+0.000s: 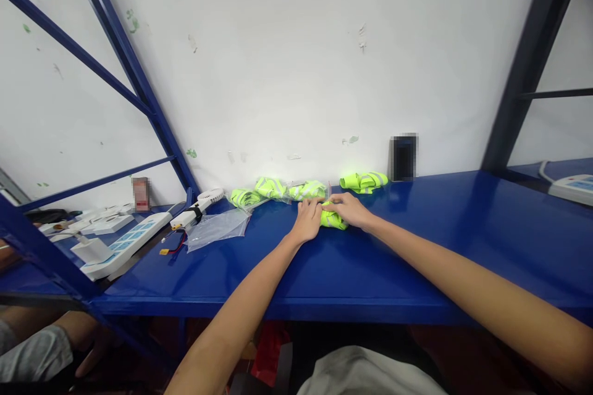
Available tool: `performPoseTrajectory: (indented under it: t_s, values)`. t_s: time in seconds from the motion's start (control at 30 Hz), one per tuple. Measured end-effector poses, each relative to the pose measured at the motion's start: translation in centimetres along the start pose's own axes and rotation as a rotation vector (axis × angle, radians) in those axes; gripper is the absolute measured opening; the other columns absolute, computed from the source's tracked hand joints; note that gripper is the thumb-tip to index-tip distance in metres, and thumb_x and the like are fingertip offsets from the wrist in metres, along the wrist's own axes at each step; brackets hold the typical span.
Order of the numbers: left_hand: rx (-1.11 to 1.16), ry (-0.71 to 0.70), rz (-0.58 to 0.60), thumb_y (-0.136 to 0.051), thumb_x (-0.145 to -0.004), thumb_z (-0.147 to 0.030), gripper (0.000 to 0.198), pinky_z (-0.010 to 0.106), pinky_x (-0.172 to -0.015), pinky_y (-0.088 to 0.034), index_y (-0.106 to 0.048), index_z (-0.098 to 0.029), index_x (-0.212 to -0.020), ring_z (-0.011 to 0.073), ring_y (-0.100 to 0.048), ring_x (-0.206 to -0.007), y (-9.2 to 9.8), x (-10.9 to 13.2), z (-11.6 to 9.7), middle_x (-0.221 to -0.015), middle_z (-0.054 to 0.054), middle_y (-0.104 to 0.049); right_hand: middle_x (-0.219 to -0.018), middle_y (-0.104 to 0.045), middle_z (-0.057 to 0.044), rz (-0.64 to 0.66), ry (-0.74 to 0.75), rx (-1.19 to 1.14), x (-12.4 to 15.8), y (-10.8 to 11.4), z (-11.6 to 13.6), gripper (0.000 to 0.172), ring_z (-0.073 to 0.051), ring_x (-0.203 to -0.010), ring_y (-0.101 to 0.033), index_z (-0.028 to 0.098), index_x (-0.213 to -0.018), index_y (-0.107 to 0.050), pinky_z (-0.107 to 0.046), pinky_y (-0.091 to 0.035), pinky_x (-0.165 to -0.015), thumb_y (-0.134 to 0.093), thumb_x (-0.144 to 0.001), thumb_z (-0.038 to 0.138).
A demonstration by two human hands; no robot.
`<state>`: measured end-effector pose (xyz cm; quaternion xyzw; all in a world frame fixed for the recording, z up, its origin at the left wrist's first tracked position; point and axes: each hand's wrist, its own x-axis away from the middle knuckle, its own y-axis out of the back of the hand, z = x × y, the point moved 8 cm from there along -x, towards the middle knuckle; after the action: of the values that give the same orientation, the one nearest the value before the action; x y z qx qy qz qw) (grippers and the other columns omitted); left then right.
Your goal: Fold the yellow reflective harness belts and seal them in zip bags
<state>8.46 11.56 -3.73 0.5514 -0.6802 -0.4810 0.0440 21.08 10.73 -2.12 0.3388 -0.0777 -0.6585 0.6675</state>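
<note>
A folded fluorescent yellow reflective vest [334, 221] lies on the blue table, under and between my two hands. My left hand [308, 221] grips its left side with the fingers bent. From the right, my right hand [351, 208] closes its fingers on the vest's upper part; the fingertips are partly hidden. Just behind my left hand sits a vest in a clear bag [308, 190]. To its left are two more bundled vests, one in the middle [271, 187] and one at the far end [244, 198]. Another rolled vest [364, 182] rests by the wall, behind my right hand.
On the left lie an empty clear zip bag [217, 228], a white device with wires [189, 216] and a power strip [127, 244]. A dark blurred object [403, 158] leans on the wall. Blue rack posts [134, 74] flank the table [259, 271]. Another person's leg [37, 349] shows lower left.
</note>
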Motion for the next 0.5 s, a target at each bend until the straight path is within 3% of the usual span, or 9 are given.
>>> performPoseTrajectory:
  t_s: [0.1,0.2,0.37,0.5]
  values:
    - [-0.007,0.034,0.087,-0.021,-0.098,-0.038,0.043,0.045,-0.107,-0.031,-0.053,-0.023,-0.122,0.0231,-0.044,-0.125,-1.0,-0.3,0.8,-0.13,0.008,-0.056,-0.074,-0.067,-0.004,0.022,-0.041,0.064,0.0,0.0,-0.6,0.033,-0.022,-0.075,-0.063,0.02,-0.079,-0.072,-0.029,-0.045,-0.066,-0.058,-0.079,0.05]
    - [0.065,0.008,0.127,-0.022,-0.098,-0.04,0.043,0.041,-0.105,-0.034,-0.053,-0.022,-0.123,0.0219,-0.049,-0.12,-1.1,-0.3,0.7,-0.126,0.008,-0.058,-0.088,-0.07,-0.009,-0.046,-0.135,0.098,0.0,0.7,-1.5,0.041,-0.026,-0.086,-0.064,0.018,-0.088,-0.07,-0.031,-0.046,-0.071,-0.062,-0.074,0.056]
    - [0.074,-0.095,0.065,-0.031,-0.098,-0.039,0.036,0.04,-0.102,-0.038,-0.047,-0.02,-0.123,0.0217,-0.05,-0.115,0.4,0.5,-0.7,-0.12,0.01,-0.055,-0.078,-0.066,-0.012,-0.002,-0.207,0.179,0.0,0.4,-2.9,0.048,-0.029,-0.079,-0.062,0.017,-0.076,-0.062,-0.034,-0.045,-0.062,-0.064,-0.068,0.065]
    - [0.005,-0.212,-0.005,-0.036,-0.097,-0.037,0.031,0.039,-0.102,-0.038,-0.048,-0.02,-0.12,0.0219,-0.049,-0.113,1.4,1.2,-2.8,-0.117,0.01,-0.054,-0.091,-0.063,-0.008,-0.042,-0.087,0.029,0.4,0.8,-2.8,0.054,-0.025,-0.084,-0.06,0.018,-0.099,-0.055,-0.032,-0.046,-0.067,-0.064,-0.069,0.062]
